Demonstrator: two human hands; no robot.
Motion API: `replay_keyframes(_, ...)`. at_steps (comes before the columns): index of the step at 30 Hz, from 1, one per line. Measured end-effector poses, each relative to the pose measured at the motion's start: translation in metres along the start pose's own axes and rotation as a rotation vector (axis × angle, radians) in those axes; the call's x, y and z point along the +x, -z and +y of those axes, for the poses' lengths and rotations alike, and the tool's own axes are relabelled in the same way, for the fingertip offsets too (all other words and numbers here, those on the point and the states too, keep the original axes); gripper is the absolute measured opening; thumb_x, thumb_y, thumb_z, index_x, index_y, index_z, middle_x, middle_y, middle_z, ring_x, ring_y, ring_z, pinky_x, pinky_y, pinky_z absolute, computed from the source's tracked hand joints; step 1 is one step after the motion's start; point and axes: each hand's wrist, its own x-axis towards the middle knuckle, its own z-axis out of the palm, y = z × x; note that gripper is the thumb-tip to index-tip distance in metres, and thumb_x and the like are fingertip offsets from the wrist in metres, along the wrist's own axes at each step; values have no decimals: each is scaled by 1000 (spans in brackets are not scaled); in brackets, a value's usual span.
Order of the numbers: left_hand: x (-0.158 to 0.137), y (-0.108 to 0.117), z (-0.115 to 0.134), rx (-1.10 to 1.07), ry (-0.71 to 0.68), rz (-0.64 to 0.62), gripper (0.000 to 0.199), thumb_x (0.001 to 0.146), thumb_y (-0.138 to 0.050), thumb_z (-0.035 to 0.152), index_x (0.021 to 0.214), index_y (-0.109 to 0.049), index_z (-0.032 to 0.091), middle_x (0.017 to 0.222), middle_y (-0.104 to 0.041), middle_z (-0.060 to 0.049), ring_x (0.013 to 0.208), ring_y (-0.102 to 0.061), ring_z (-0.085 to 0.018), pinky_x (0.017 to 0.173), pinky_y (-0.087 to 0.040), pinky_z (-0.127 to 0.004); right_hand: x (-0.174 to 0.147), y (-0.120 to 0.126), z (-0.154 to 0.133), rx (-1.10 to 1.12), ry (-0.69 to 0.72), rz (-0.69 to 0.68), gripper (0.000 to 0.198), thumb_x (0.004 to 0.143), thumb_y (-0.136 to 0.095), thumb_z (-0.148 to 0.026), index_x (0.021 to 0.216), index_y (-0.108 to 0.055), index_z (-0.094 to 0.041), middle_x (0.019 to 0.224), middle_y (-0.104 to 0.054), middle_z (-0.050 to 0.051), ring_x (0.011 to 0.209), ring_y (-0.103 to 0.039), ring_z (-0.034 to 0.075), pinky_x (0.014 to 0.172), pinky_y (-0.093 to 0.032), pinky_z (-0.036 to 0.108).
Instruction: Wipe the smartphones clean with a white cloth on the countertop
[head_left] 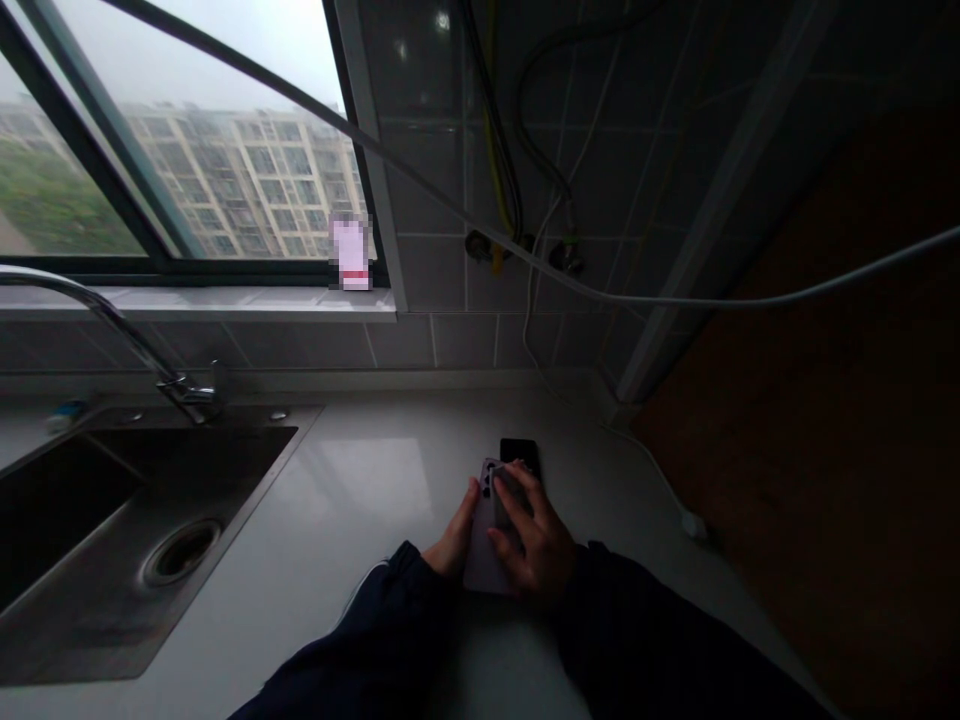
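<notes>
A pale purple phone (484, 560) with camera lenses near its top end is in front of me over the white counter, its back facing up. My left hand (454, 535) grips its left edge, thumb along the side. On the phone's back, my right hand (544, 545) presses a small grey block-like or folded piece (501, 508), its fingers bent around it; what the piece is cannot be made out. Just beyond the right hand lies a flat black object (517, 448) resembling another phone, partly covered by the fingers.
To the left, a steel sink (217, 500) with a chrome faucet (135, 340) is set into the counter (360, 520). A white cable (675, 300) hangs across the view. Valves and hoses (517, 240) are on the tiled wall. A plug-like piece (694, 522) lies at the right edge.
</notes>
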Motion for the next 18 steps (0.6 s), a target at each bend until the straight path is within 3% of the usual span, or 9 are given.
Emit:
replay_keyframes(6,-1,2,-1,37,-6,21,65,104,-34,53,152,-47,11,143,-61,-15,141,-49,-26,125,-23,-38,1,3,2,-111,34,-71,68,102,-45,-37,162,-22,-18,164,-32,17,152,-29,36,116,-38,62)
replay_keyframes(12,-13,-9,2,146,178,114,72,100,-31,63,150,-51,16,134,-68,-16,129,-60,-35,117,-35,-54,4,6,7,-143,29,-97,72,103,-41,-42,163,-11,-16,166,-28,19,154,-25,37,117,-33,63)
replay_keyframes(18,-19,-20,9,183,147,145,59,104,-31,54,138,-64,18,118,-76,-5,128,-61,-29,116,-37,-43,3,7,2,-136,42,-139,73,103,-36,-49,163,-12,-14,167,-26,18,155,-21,37,124,-18,60)
